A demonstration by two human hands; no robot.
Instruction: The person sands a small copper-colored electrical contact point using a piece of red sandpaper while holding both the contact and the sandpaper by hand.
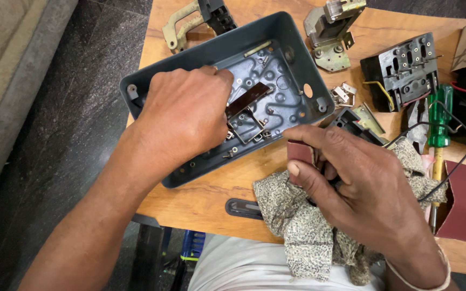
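1. Near edge of the table (211, 202): one patterned cloth (297, 231); the right hand (362, 183) is pinched closed on one small reddish piece (299, 152).
2. Middle: one grey housing (233, 91); the left hand (182, 116) rests inside, grip hidden.
3. Right edge: one green screwdriver (439, 116).
4. Far edge: two metal brackets (330, 32).

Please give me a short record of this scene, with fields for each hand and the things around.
Left hand: rests inside the grey box, fingers at a dark metal strip
Right hand: pinches a small reddish-brown piece over a patterned cloth
Table: wooden
Nearby: green screwdriver, black switch block, metal bracket
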